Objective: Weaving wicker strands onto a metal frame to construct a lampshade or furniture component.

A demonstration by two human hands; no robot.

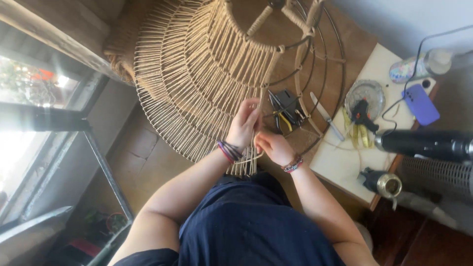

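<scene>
The left hand and right hand meet at the lower rim of a tiered wire lampshade frame — fingers pinched narrow on jute cord — with yellow-handled pliers just beyond.

Dark navy sleeveless top, bare arms, purple-and-black bands on the left wrist, beaded bracelets on the right.

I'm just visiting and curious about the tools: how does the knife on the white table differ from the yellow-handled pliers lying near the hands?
The knife is a single straight, pale metal piece; the pliers have two yellow handles spreading apart. The knife lies on the edge of the white table, while the pliers sit inside the wire frame, closer to the left hand. The knife looks longer than the pliers. Neither is being held: both lie flat and untouched.
</scene>
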